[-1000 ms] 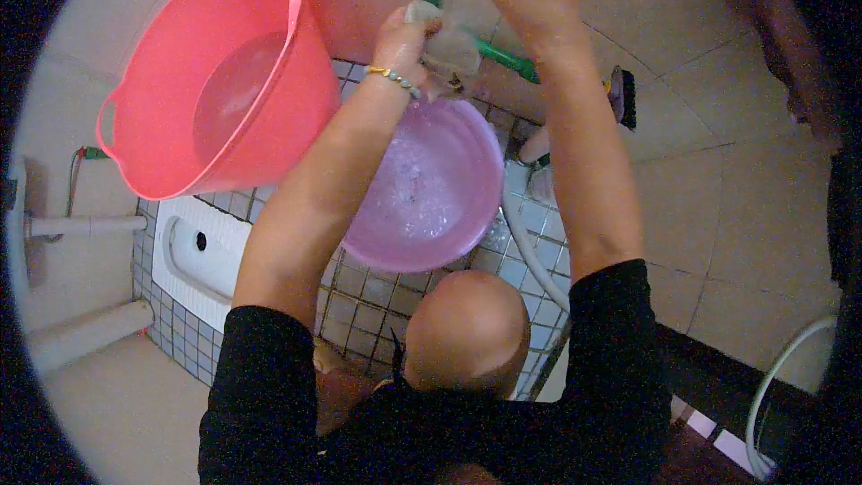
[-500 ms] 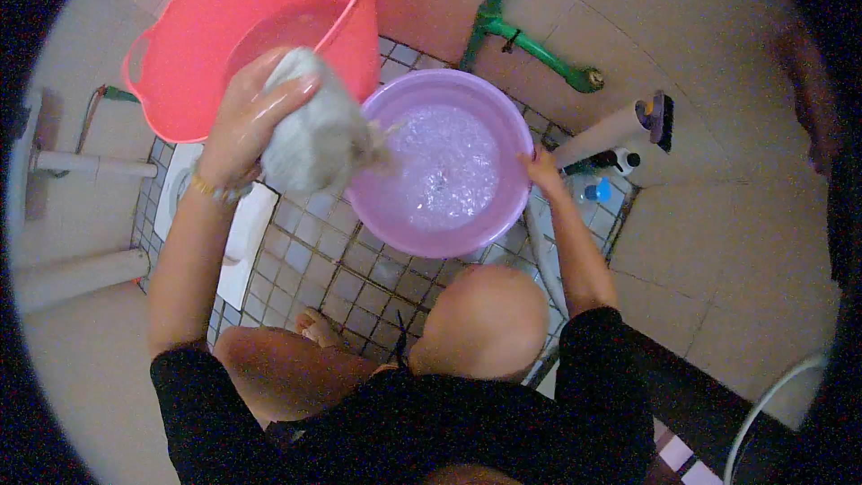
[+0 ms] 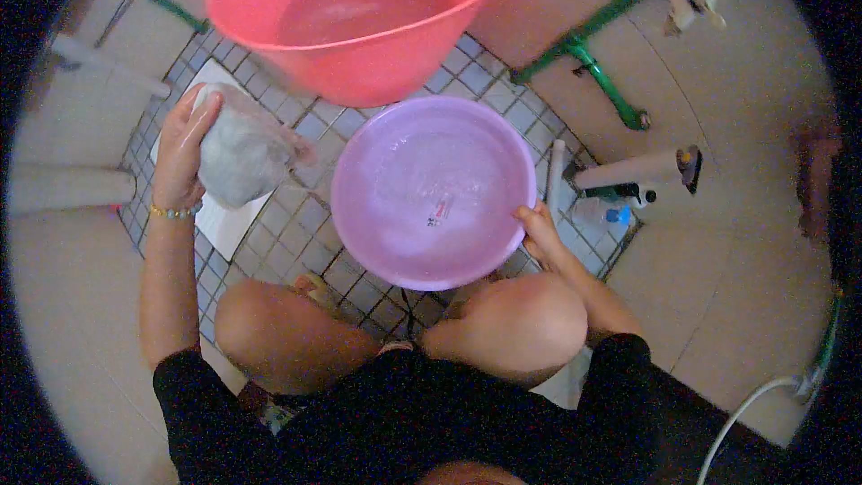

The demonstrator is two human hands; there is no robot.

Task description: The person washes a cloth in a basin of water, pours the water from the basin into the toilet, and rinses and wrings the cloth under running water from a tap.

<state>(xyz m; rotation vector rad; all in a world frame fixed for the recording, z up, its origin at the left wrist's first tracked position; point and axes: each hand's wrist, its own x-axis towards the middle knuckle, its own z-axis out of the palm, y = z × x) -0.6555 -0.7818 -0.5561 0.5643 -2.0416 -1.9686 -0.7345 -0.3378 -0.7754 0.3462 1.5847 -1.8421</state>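
My left hand [image 3: 182, 145], with a beaded bracelet at the wrist, is closed on a bundled pale grey cloth [image 3: 241, 148]. The cloth looks wet, and a thin, blurred end trails from its right side. Hand and cloth are held above the floor, left of a round purple basin [image 3: 386, 256]. My right hand [image 3: 541, 235] grips the basin's right rim, with the thumb on the edge and the other fingers partly hidden beneath. A shallow layer of water seems to lie in the basin, and a small printed mark [image 3: 438, 212] shows at its bottom.
Behind the basin stands a large red tub [image 3: 377, 67] with liquid in it. A white flat panel [image 3: 229, 224] lies on the tiled floor [image 3: 301, 216] at left. Bottles, one with a blue cap [image 3: 618, 216], stand beside a pipe [image 3: 628, 172] at right. Green pipes [image 3: 611, 22] run along the wall.
My left hand has carried the cloth leftward, away from the basin. The bubbly water has gone from the basin, which now shows its bottom. My right hand stays on the rim; the view has shifted.
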